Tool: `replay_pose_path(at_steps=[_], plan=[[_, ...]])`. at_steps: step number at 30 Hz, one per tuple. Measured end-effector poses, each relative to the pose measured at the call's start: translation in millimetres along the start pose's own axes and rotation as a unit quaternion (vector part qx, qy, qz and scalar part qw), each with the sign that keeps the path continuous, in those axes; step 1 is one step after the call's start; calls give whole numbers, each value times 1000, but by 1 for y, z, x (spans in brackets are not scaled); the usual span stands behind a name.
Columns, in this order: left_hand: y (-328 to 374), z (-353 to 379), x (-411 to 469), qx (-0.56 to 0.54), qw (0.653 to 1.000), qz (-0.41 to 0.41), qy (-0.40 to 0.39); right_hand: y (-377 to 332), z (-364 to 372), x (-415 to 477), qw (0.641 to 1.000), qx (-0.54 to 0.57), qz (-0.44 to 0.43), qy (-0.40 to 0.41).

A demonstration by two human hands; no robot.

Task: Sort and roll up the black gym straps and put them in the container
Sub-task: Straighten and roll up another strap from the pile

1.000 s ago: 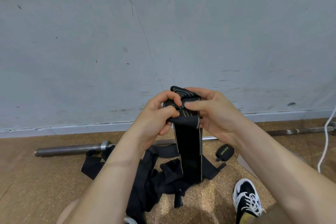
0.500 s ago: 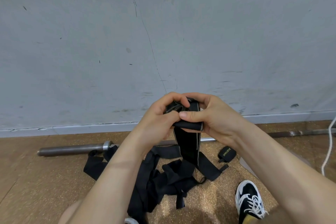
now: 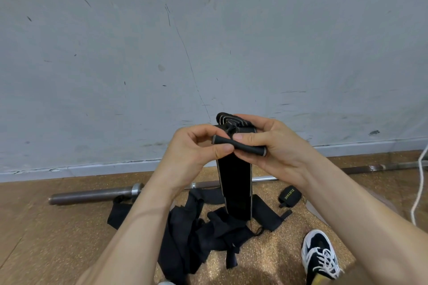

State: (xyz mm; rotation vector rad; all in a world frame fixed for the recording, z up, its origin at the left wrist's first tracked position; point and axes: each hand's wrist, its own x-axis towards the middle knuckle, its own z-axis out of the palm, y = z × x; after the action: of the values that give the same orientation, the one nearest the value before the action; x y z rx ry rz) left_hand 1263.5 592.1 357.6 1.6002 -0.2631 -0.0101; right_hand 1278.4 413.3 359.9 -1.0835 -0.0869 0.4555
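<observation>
As the person faces the grey wall [image 3: 208, 41], both hands are raised together around one black strap [image 3: 235, 183]. The left hand [image 3: 194, 150] pinches the rolled top of it, with thumb and forefinger curled round the left end of the tight little roll. The right hand [image 3: 280, 146] grips the same roll from the other side. Its fingers [image 3: 246, 137] are closed on it, the thumb lying across the front and the rest wrapped behind.

Above the roll, a short pale-striped end of the strap sticks up between the two hands. Below it the strap hangs straight down, flat and wide with pale edges. Its lower end reaches the pile [image 3: 199, 233] of loose black straps on the floor [image 3: 46, 227], though I cannot tell whether it touches the pile.

That pile lies tangled between the person's forearms on the speckled brown floor, just in front of a barbell [image 3: 92, 194] that runs along the foot of the wall. To the right of the pile, and apart from it, sits a labelled wrap [image 3: 287, 195], rolled up small with yellow lettering. Near the lower right corner a black-and-white shoe [image 3: 320, 255] rests on the floor. A white rope [image 3: 418, 192] hangs down at the right edge.
</observation>
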Motion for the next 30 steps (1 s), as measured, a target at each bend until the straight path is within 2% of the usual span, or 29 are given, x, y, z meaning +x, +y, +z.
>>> replay_pose_path(at_steps=[6, 14, 17, 23, 28, 30], plan=[[2, 4, 0, 9, 999, -23, 23, 4, 1, 3, 998, 6, -34, 55], [0, 24, 0, -18, 993, -40, 112, 6, 8, 5, 965, -159, -155, 137], [-1, 27, 0, -25, 992, -39, 113, 8, 8, 4, 965, -174, -145, 130], [-4, 22, 5, -8, 992, -56, 115, 9, 7, 2, 989, -108, -70, 76], [-6, 26, 4, -21, 993, -63, 96, 14, 8, 3, 989, -77, -57, 113], [-7, 22, 4, -46, 995, -57, 61, 12, 8, 3, 991, -43, -42, 117]])
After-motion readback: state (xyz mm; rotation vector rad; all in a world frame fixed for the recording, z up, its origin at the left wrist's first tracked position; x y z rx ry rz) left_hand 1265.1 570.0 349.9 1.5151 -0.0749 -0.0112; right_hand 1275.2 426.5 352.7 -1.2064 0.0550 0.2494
